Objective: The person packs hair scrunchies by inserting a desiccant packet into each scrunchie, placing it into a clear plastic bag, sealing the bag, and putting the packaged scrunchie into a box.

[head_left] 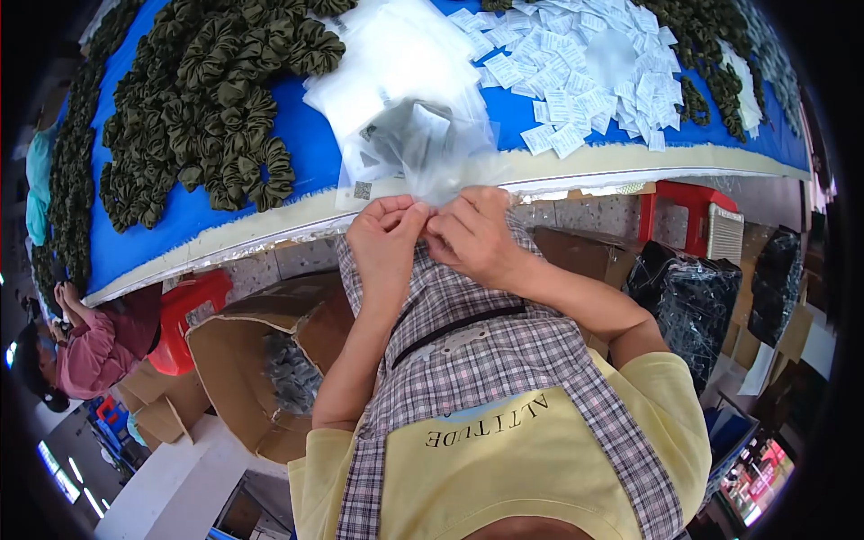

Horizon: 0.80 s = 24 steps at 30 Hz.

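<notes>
My left hand [387, 238] and my right hand [474, 236] meet at the table's front edge, their fingers pinched on the near edge of a clear plastic bag [441, 171]. Something dark greenish-grey shows through the bag, but its kind is blurred. Beyond it lies a spread stack of clear plastic bags [396, 54]. On the left is a big heap of dark green fabric scrunchies [216, 108]. To the right, many small printed paper labels [567, 81] lie in a loose pile.
An open cardboard box [243, 378] holding grey packets stands left of my lap. Red stools [688, 216] are at both sides, and a black wrapped bundle [684, 301] is at right. Another person in a pink sleeve [90, 355] works at the far left.
</notes>
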Motion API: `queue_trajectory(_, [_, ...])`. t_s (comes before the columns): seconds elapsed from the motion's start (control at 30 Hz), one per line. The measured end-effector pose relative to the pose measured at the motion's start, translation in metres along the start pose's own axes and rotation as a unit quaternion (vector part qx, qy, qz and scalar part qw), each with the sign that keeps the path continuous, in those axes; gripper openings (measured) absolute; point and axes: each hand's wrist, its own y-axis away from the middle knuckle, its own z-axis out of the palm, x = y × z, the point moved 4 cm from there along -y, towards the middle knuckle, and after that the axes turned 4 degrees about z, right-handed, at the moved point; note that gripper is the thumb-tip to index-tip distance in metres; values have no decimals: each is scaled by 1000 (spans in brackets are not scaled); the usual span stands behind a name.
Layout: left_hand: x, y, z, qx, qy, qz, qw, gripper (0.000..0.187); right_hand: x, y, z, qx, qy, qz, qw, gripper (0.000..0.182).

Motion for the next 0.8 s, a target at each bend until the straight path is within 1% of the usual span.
queue_trajectory(0.03, [-1, -1, 0, 8, 13, 3, 1000, 13, 3, -2, -3, -17, -72, 27, 997, 22])
queue_trajectory(0.07, [-2, -3, 0, 16, 26, 6, 1000, 13, 5, -4, -12, -17, -70, 25, 997, 22])
queue_trajectory(0.13, [-3, -3, -1, 30, 54, 10, 998, 12, 22, -5, -45, 44, -219, 140, 965, 21])
queue_trajectory(0.17, [-3, -2, 0, 26, 57, 10, 998, 12, 32, -2, -69, 90, -250, 213, 940, 22])
queue_trajectory(0.2, [-3, -2, -1, 19, 53, 5, 998, 13, 47, 11, -101, 190, -250, 396, 863, 13])
queue_trajectory(0.23, [-3, -1, -4, 13, 49, -2, 999, 14, 89, 33, -154, 114, 12, 536, 836, 10])
queue_trajectory(0.27, [-2, 0, -7, 6, 44, -10, 999, 15, 135, 57, -215, 277, -291, 456, 794, 17])
queue_trajectory(0.3, [-1, -1, -8, 0, 42, -16, 999, 16, 152, 72, -282, 255, -310, 424, 812, 20])
queue_trajectory(0.33, [-1, 2, -10, -6, 45, -15, 999, 16, 140, 71, -294, 258, -305, 422, 814, 20])
queue_trajectory(0.4, [2, 14, -16, -39, -4, 25, 999, 19, 122, 63, -310, 120, -134, 459, 870, 19])
queue_trajectory(0.43, [3, 19, -17, -50, -28, 46, 997, 21, 118, 57, -314, 46, -47, 468, 881, 19])
queue_trajectory(0.47, [5, 19, -17, -58, -52, 68, 995, 23, 119, 51, -315, -29, 39, 468, 882, 19])
queue_trajectory(0.5, [5, 21, -17, -57, -54, 67, 995, 23, 117, 52, -313, -102, 123, 470, 868, 20])
queue_trajectory(0.53, [5, 24, -16, -55, -62, 65, 994, 23, 117, 56, -309, -175, 204, 468, 842, 21])
queue_trajectory(0.57, [5, 24, -13, -52, -67, 68, 994, 24, 105, 32, -262, -130, 114, 458, 872, 16])
queue_trajectory(0.63, [4, 29, -12, -41, -80, 68, 994, 26, 102, -10, -204, -211, 170, 290, 918, 14])
queue_trajectory(0.67, [3, 30, -14, -39, -84, 66, 994, 26, 105, -23, -190, -248, 53, 354, 900, 14])
queue_trajectory(0.7, [3, 29, -14, -33, -77, 67, 994, 27, 104, -37, -187, -278, -64, 410, 866, 14])
queue_trajectory(0.73, [2, 28, -14, -29, -68, 68, 995, 27, 94, -45, -202, -277, -63, 412, 866, 14])
queue_trajectory(0.8, [-3, 26, -8, -29, -45, 62, 997, 29, 64, -48, -251, -228, -130, 353, 898, 17])
